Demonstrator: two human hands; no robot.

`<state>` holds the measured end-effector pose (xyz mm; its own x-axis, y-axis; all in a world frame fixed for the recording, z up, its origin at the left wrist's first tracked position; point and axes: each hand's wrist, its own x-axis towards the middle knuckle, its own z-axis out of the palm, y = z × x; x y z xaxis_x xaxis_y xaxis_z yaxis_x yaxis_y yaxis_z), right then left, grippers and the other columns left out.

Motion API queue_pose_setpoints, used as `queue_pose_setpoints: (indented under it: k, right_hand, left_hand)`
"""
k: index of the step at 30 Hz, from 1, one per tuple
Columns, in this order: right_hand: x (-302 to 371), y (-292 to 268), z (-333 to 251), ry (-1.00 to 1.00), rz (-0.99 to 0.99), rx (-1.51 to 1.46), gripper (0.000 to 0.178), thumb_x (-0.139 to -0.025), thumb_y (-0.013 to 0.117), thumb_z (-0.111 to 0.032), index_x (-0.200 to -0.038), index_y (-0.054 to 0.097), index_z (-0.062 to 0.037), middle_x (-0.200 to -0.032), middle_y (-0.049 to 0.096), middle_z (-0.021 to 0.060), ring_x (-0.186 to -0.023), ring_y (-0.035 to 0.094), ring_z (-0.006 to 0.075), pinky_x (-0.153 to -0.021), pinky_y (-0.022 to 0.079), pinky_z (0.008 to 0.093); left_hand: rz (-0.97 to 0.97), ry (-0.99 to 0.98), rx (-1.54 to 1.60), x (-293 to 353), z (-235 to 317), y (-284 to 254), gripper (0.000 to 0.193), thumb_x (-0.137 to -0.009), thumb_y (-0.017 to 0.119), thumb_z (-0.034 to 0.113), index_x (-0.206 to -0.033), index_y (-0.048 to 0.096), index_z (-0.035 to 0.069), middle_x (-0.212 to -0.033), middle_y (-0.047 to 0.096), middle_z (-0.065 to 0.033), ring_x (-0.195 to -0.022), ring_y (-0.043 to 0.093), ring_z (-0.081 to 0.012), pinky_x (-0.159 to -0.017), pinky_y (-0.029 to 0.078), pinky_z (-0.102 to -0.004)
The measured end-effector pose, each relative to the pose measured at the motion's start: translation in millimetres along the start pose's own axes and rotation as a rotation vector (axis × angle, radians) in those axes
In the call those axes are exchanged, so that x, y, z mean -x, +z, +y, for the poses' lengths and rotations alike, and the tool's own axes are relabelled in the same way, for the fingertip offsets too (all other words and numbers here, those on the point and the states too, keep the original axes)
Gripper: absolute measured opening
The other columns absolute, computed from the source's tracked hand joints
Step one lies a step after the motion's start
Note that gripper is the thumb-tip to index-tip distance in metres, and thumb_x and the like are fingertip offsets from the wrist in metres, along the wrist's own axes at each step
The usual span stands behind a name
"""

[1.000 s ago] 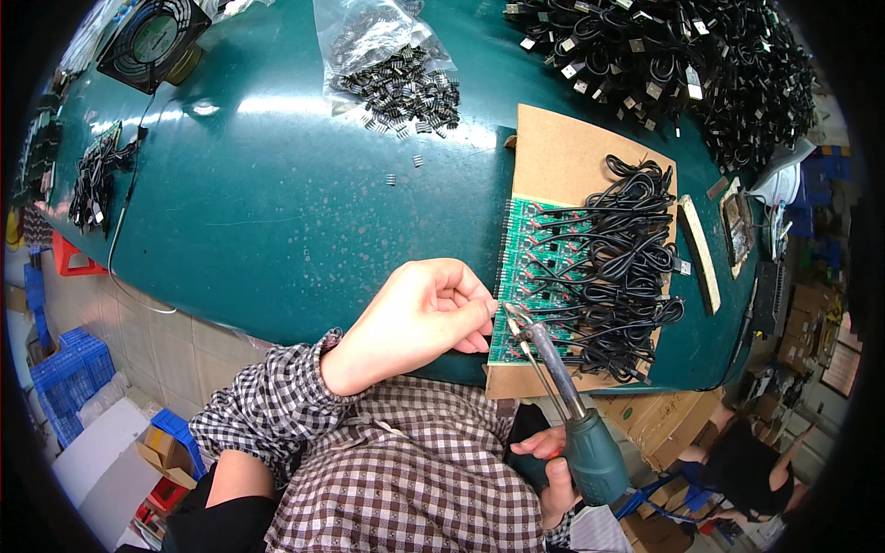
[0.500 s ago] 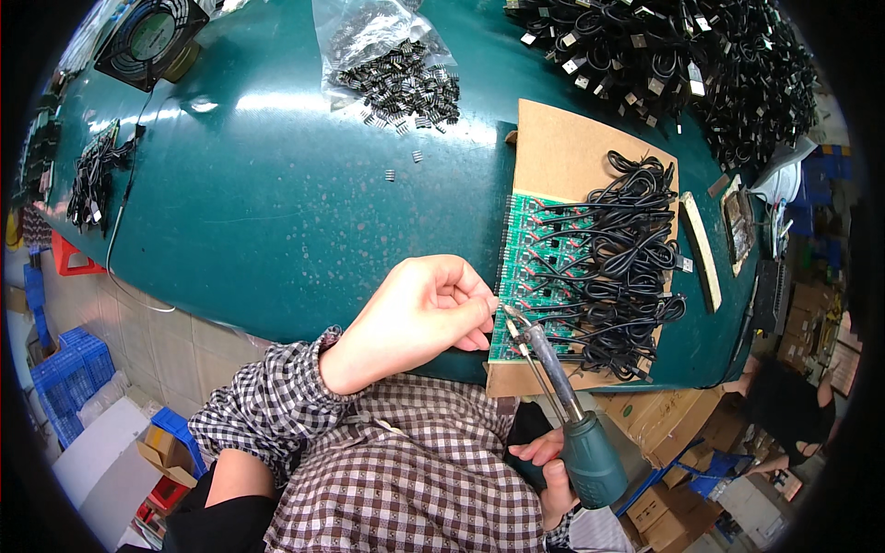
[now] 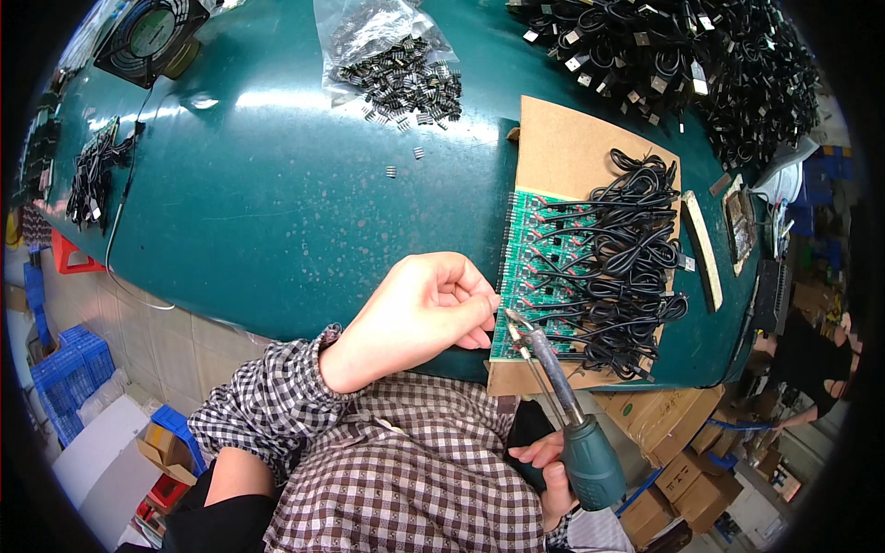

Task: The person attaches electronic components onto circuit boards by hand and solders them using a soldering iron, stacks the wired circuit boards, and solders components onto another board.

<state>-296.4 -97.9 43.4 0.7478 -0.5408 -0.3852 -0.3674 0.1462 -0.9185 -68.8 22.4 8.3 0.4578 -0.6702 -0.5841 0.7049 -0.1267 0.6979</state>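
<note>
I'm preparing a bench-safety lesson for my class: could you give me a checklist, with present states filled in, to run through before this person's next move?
1. Iron held in the right hand: ok.
2. Left hand well away from the tip: not ok; the fingers look very close.
3. Boards lying on the cardboard: ok.
4. Cables clear of the iron: cannot tell from this angle.
5. Loose pin strips away from the iron: ok; they lie farther up the table.
6. Iron hot: cannot tell.
</note>
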Motion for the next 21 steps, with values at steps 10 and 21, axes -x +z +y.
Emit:
queue_pose_setpoints:
  k: [10, 21]
  right_hand:
    - [-1.0, 1.2, -0.2, -0.081, 0.038, -0.055, 0.042, -0.083, 0.056, -0.035, -0.082, 0.045, 0.0058, -0.070, 0.046, 0.0141, -0.063, 0.053, 0.0225, -0.060, 0.055, 0.0413]
    - [-21.8, 1.1, 1.3, -0.214, 0.014, -0.302, 0.043, -0.083, 0.056, -0.034, -0.100, 0.042, 0.0030, -0.072, 0.045, 0.0090, -0.068, 0.054, 0.0195, -0.059, 0.057, 0.0373]
  left_hand:
    - [-0.011, 0.000, 0.012, -0.1, -1.1, -1.1, 0.016, -0.086, 0.057, 0.012, -0.087, 0.053, -0.004, -0.077, 0.061, -0.0094, -0.067, 0.063, -0.0146, -0.062, 0.053, -0.0233]
    - [0.018, -0.004, 0.040, 7.7, 2.4, -3.8, 0.017, -0.087, 0.056, 0.012, -0.093, 0.054, -0.004, -0.084, 0.060, -0.0097, -0.074, 0.062, -0.0151, -0.067, 0.052, -0.0254]
